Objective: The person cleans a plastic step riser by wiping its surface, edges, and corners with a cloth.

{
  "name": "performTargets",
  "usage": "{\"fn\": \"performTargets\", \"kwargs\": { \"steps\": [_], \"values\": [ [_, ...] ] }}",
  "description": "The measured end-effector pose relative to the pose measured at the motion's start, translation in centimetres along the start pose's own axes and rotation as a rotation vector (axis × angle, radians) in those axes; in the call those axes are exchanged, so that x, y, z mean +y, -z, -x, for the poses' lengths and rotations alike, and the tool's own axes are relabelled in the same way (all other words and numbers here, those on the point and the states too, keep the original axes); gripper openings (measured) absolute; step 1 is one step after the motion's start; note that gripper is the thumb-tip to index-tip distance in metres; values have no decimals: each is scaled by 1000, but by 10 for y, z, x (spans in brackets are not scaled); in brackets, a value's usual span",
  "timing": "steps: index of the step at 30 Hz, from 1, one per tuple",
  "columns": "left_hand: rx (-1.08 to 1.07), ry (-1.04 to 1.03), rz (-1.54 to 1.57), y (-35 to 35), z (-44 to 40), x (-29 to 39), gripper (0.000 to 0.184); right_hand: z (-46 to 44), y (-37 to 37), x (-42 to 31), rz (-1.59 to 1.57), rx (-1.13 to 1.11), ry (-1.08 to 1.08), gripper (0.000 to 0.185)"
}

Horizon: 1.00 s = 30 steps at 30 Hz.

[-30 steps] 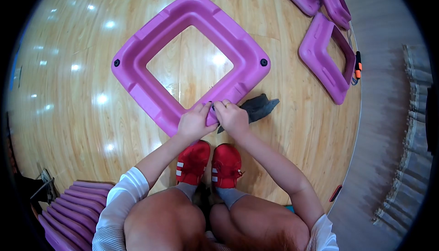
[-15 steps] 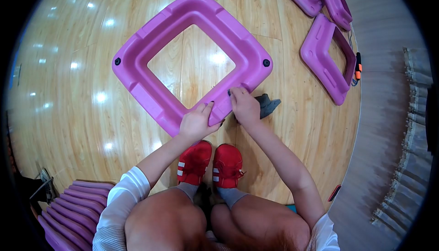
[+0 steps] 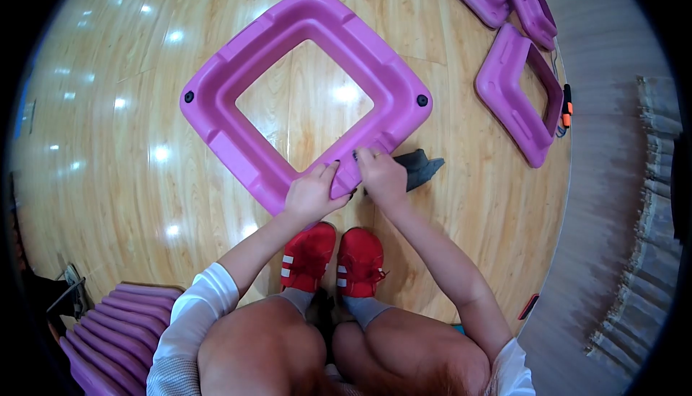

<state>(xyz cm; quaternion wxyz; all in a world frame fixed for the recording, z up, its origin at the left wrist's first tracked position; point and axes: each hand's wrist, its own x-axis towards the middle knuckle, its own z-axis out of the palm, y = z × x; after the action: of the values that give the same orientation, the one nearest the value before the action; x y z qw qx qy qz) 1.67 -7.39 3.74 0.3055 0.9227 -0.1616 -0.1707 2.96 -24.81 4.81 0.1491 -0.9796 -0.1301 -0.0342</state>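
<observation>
A purple square plastic riser frame [image 3: 249, 169] lies on the floor with one corner toward me. Round black rubber feet [image 3: 422, 100] show at three of its corners; the nearest corner is covered by my left hand [image 3: 313, 194], which grips the rim there. Just beside it, my right hand [image 3: 382, 176] is closed over the near right side of the frame, fingertips pinched together. What may be between those fingertips is too small to make out. A dark grey cloth [image 3: 423, 170] sits on the floor to the right of my right hand, partly behind it.
More purple frames [image 3: 519, 93] lie at the upper right, near an orange and black object [image 3: 566, 106]. A row of stacked purple frames [image 3: 119, 331] stands at the lower left. My red shoes [image 3: 360, 259] are just below the near corner.
My right hand has shifted slightly left along the rim, closer to my left hand. The left hand keeps its place on the frame.
</observation>
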Motion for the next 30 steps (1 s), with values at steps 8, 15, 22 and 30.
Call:
{"fn": "performTargets", "kwargs": {
  "steps": [8,15,22,30],
  "values": [
    [28,-29,-33,-4,0,-1,71,-16,6,15,-56,-133,-275,15],
    [-1,10,-1,-2,-1,1,69,14,-13,-17,-99,19,36,17],
    [-6,-10,-19,-3,0,-3,71,5,0,5,-56,-27,14,22],
    [17,-32,-25,-4,-1,-2,72,-10,9,18,-12,-127,-210,19]
  ]
}}
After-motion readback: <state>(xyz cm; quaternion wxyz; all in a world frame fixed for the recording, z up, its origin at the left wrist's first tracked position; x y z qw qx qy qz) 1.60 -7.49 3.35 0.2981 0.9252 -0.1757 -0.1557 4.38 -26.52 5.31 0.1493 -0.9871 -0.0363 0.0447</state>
